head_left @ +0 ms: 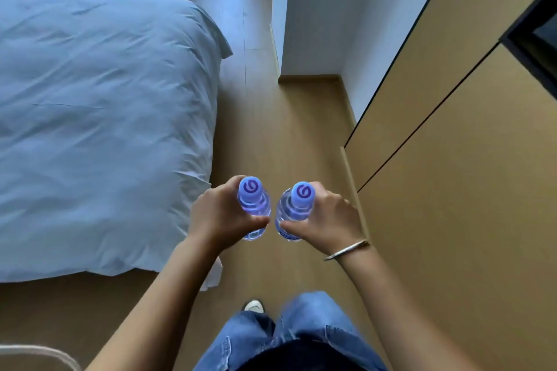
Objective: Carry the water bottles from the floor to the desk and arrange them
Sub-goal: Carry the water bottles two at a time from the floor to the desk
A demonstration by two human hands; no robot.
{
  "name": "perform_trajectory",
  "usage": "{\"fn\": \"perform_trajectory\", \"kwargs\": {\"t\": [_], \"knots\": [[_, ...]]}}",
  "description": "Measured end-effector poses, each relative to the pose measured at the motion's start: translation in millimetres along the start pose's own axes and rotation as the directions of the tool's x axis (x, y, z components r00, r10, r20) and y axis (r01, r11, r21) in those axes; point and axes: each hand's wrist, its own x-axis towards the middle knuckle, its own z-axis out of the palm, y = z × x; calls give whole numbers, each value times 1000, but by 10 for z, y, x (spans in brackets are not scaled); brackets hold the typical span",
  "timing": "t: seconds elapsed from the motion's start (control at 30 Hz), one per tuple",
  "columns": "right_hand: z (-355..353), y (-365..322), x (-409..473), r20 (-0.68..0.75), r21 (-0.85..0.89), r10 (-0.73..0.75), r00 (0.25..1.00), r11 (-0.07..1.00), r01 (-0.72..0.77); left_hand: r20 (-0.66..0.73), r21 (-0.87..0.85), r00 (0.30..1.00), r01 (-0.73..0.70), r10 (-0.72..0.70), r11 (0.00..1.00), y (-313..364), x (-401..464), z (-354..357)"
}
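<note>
While both arms reach forward in the head view, each hand carries one water bottle upright above the wooden floor (271, 135), in the aisle between the bed (99, 117) and the wardrobe (470, 159).

Left hand (217, 217): fingers and thumb curled round the body of the left bottle (254, 209), thumb lying across the near side. Cap (250, 188) points up toward the camera, pale blue with a purple swirl mark. Clear body shows below the hand.

Right hand (327, 220): curled round the right bottle (291, 217) in the same way, thumb across the near side, fingers hidden behind it. Its cap (302, 192) carries the same swirl mark. A thin metal bangle (346, 250) sits on the right wrist.

Bottles are side by side, close but apart, with a narrow strip of floor showing between them. Both are held in the air, well clear of the floor. No desk surface can be identified in this view.

Surroundings: bed with a pale, creased cover fills the left; tan wardrobe doors with dark seams fill the right; a white wall (316, 24) corner stands ahead. Below, blue jeans (301, 334) and the toe of one light shoe (253, 306). A pale cord (45, 351) curves across the lower left corner
</note>
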Motion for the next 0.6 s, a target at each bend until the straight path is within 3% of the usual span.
{"fn": "perform_trajectory", "kwargs": {"t": [0.37,0.6], "knots": [[-170,-124,1951,19,36,-39,999,999,39,1,34,1000,17,-17,999,51,1859,-200],[-499,20,3450,43,-12,-108,993,994,109,-10,-46,996,83,-84,995,333,3323,-129]]}}
